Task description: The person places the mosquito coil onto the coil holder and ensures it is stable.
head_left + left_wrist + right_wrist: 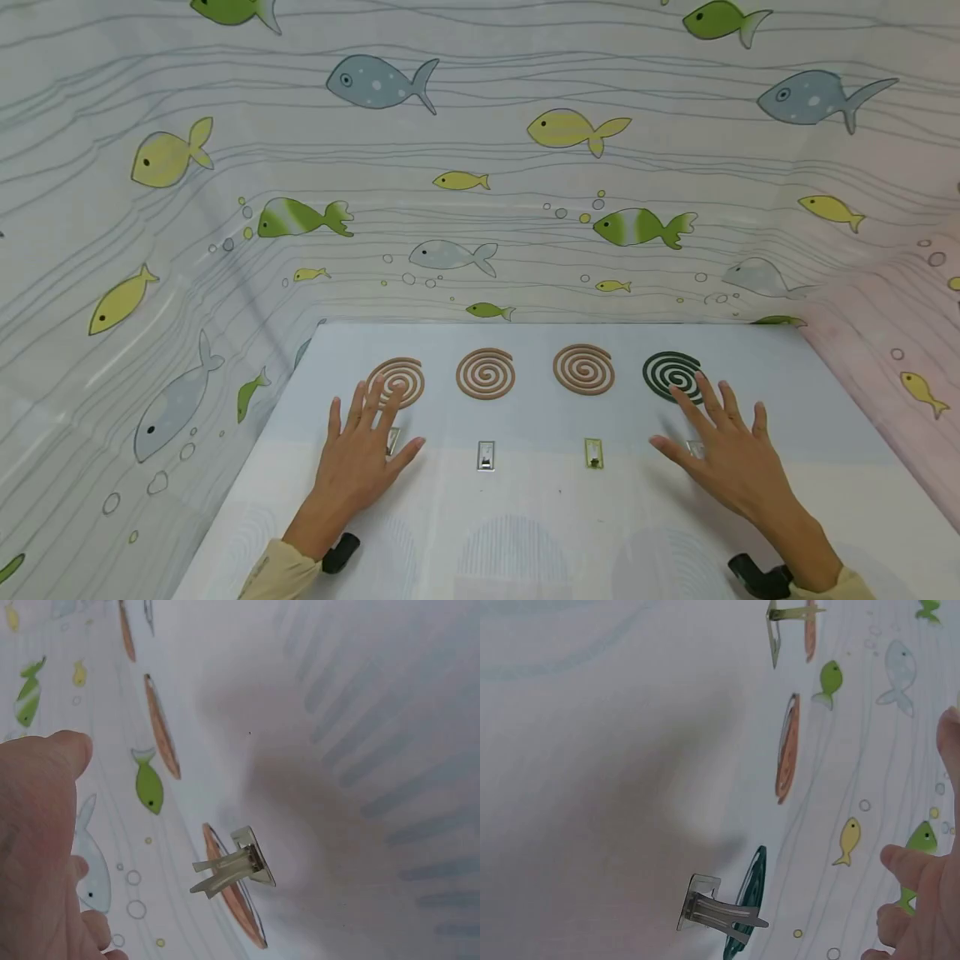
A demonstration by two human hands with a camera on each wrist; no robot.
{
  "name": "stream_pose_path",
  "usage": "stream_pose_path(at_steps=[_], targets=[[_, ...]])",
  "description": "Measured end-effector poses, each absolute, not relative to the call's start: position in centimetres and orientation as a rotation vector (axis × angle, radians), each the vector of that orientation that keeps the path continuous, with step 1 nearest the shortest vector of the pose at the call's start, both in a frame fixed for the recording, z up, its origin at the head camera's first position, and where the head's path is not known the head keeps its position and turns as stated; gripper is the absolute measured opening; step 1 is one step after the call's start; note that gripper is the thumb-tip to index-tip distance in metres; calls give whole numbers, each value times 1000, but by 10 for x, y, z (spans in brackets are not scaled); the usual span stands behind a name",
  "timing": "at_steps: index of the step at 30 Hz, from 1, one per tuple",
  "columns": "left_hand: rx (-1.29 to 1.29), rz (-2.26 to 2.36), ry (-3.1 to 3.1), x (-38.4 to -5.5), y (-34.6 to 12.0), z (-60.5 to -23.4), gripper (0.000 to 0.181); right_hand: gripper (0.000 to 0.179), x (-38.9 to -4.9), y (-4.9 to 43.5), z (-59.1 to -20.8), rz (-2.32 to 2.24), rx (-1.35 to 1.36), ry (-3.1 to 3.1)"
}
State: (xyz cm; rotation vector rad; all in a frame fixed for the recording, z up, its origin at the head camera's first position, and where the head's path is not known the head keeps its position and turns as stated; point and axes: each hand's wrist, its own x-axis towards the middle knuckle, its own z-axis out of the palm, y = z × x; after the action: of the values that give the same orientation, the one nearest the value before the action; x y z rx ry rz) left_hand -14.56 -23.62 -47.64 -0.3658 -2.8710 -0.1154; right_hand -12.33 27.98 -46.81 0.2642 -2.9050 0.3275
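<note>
My left hand, fingers spread, holds nothing and overlaps the leftmost brown mosquito coil in the head view. Beside it, partly covered there, is a small metal coil stand with upright prongs. My right hand is likewise spread, its fingertips overlapping the dark green mosquito coil. Another metal coil stand shows near that coil, half hidden by the thumb side in the head view. Between the hands lie two more brown mosquito coils, one left and one right.
Two further stands, one silver and one yellowish, stand in front of the middle coils. The white table meets fish-patterned sheeting at the back and sides. Dark wrist devices sit under both wrists.
</note>
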Motion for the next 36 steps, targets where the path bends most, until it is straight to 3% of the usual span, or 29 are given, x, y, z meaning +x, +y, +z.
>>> stream_pose_path(at_steps=[20, 27, 36], targets=[[-367, -150, -2870, -147, -239, -479, 90, 92, -124, 269, -465, 420, 258, -2912], [-369, -311, -2839, -149, -240, -476, 83, 77, -128, 253, -458, 681, 175, -2877], [-343, -575, -2675, -156, -245, -473, 55, 52, -135, 226, -455, 857, 143, -2754]])
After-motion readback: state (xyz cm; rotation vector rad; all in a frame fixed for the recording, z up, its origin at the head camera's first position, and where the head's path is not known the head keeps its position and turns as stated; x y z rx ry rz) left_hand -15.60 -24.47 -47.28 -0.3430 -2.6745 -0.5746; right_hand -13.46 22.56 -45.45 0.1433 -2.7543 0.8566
